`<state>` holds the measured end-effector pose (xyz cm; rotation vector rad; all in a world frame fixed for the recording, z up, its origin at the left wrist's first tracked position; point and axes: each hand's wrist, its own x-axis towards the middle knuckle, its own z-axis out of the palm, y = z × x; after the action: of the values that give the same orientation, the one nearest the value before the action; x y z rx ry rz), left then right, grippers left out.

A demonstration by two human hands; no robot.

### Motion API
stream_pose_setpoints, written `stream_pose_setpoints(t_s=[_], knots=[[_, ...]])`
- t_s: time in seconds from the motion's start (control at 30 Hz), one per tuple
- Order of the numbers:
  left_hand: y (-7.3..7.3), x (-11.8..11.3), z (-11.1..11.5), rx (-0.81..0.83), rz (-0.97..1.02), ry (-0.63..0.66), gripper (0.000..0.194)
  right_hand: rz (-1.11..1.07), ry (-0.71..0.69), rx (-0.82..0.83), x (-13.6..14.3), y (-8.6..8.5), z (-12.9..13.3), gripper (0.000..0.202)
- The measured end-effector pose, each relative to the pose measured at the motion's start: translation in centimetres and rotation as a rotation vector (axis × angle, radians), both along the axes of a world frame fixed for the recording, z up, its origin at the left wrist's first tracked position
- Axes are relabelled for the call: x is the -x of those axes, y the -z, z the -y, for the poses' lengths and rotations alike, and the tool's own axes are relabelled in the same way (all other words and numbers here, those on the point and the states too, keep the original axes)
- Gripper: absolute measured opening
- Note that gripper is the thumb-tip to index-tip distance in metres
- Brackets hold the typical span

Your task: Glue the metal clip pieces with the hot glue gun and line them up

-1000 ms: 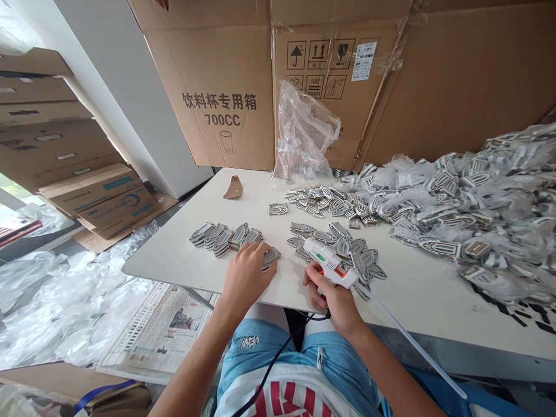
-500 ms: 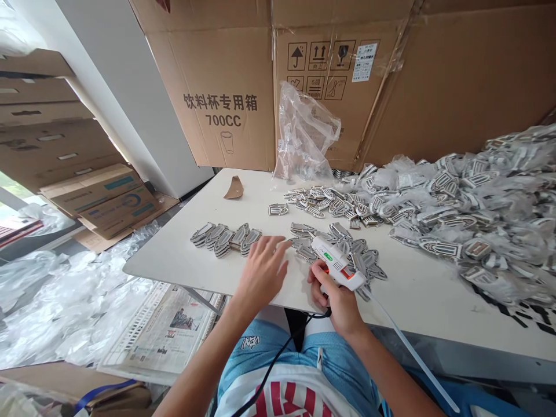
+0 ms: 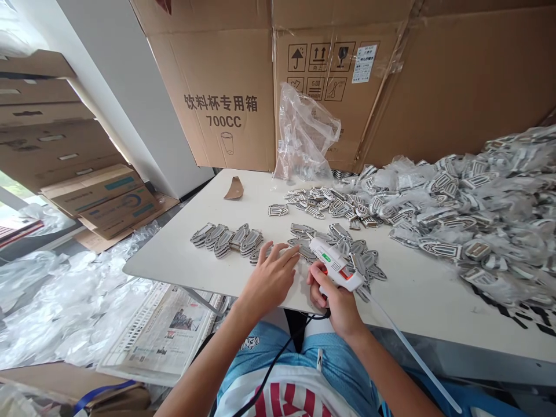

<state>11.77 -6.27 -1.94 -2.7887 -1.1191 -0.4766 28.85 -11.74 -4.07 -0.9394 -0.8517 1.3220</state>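
My right hand [image 3: 336, 301] is wrapped round the grip of a white hot glue gun [image 3: 333, 260], its nozzle pointing up and left over loose grey pieces. A long glue stick [image 3: 412, 347] trails from the gun's back end. My left hand [image 3: 273, 275] reaches over the table with its fingers apart, close to the left edge of those loose grey bullet-shaped pieces [image 3: 365, 260]. I see nothing held in it, though its fingertips partly cover the pieces beneath. Left of it lie neat overlapping stacks of the same pieces [image 3: 223, 240].
Behind the loose pieces is a small heap [image 3: 325, 200], with a large plastic-wrapped pile [image 3: 452, 202] to the right. A clear plastic bag [image 3: 304, 133] stands against cardboard boxes [image 3: 226, 63]. A brown scrap [image 3: 234, 189] lies on the white table [image 3: 182, 249]. A black cord [image 3: 278, 353] crosses my lap.
My left hand has moved right and slightly down, away from the stacks and toward the loose pieces, uncovering the stacks' right end. The glue gun has shifted very slightly left.
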Motion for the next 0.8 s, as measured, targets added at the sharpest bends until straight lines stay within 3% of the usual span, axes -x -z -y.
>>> stream_pose_setpoints(t_s=[0.23, 0.37, 0.6, 0.8], knots=[[-0.43, -0.12, 0.27, 0.014, 0.024, 0.031, 0.023, 0.036, -0.011, -0.015, -0.09, 0.29, -0.05, 0.039], [-0.23, -0.15, 0.3, 0.024, 0.005, 0.065, 0.025, 0.033, -0.01, -0.01, -0.07, 0.32, -0.05, 0.038], [-1.05, -0.45, 0.67, 0.056, -0.011, 0.014, 0.013, 0.035, -0.023, -0.011, -0.14, 0.66, -0.03, 0.037], [-0.13, -0.94, 0.8, 0.037, 0.069, 0.005, 0.011, 0.029, -0.02, -0.021, -0.11, 0.57, -0.04, 0.036]])
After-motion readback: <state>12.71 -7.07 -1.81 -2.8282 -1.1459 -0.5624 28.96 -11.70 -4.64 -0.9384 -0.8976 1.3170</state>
